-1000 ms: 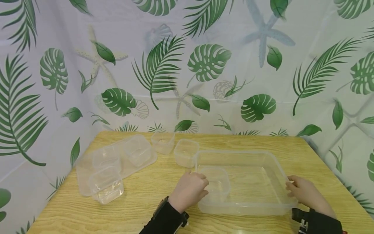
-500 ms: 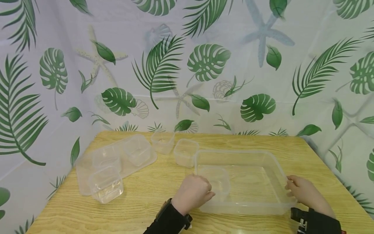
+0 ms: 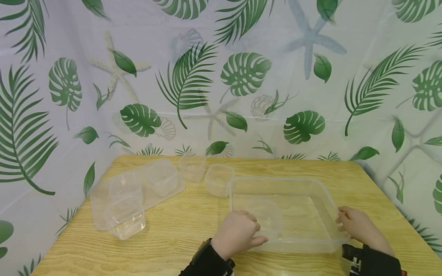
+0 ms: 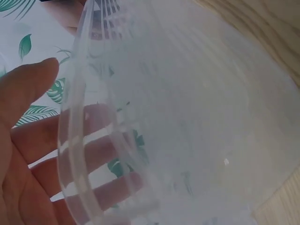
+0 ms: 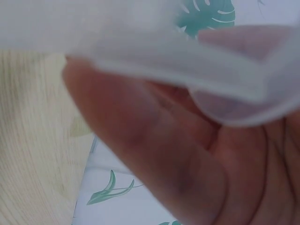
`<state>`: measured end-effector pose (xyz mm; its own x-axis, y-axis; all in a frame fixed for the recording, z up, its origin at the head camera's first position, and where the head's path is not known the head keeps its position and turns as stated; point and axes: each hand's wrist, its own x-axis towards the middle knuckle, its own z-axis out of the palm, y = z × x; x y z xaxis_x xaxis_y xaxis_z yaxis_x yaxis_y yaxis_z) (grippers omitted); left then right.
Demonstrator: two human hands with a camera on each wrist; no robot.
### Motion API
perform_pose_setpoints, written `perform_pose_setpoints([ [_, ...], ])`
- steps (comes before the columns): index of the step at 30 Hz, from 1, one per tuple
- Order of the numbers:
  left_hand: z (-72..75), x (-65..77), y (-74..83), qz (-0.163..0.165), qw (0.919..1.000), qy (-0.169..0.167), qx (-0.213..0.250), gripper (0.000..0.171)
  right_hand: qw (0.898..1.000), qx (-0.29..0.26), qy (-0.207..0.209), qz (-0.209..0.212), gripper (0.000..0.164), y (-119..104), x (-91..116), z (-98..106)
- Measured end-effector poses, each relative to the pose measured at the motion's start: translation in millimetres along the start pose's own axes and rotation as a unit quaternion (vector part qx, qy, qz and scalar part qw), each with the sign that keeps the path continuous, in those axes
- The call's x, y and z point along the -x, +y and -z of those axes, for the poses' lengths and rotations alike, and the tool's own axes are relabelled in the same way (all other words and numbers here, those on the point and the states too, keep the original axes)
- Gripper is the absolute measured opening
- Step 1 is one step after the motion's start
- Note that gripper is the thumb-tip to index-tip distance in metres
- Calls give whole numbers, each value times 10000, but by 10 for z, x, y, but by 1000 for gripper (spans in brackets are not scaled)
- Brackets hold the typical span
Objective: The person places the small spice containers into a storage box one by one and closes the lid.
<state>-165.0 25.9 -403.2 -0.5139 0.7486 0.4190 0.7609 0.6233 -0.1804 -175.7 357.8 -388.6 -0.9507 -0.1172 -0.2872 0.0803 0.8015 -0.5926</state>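
A large clear plastic bin (image 3: 304, 218) sits on a wood-grain table (image 3: 172, 245) between two hands, the right hand (image 3: 362, 229) gripping its wall at three o'clock, the left hand (image 3: 237, 234) at eight, thumb and fingers spread apart. A small clear tub (image 3: 271, 218) shows within the bin at the left hand's two o'clock; five more tubs (image 3: 220, 182) stand toward nine and ten.
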Motion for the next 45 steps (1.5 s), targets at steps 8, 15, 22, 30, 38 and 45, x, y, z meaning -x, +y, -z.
perform_pose_setpoints([
  [8,-29,-88,164,-79,9999,-96,-78,34,10000,56,13,-8,46,-10,-5,-10],
  [15,-61,-184,338,-213,9994,-185,-185,33,10000,-28,19,-11,47,-9,15,-41],
  [22,-130,-287,486,-154,9996,-244,-20,27,10000,-2,49,24,46,8,19,-42],
  [30,-166,-430,605,-129,9987,-442,232,24,9999,18,75,92,47,4,18,-5],
  [38,-203,-566,724,24,9969,-709,352,27,9998,-2,159,131,46,-4,33,-16],
  [45,-213,-641,789,57,9930,-1101,434,45,9992,165,283,236,45,0,25,-25],
])
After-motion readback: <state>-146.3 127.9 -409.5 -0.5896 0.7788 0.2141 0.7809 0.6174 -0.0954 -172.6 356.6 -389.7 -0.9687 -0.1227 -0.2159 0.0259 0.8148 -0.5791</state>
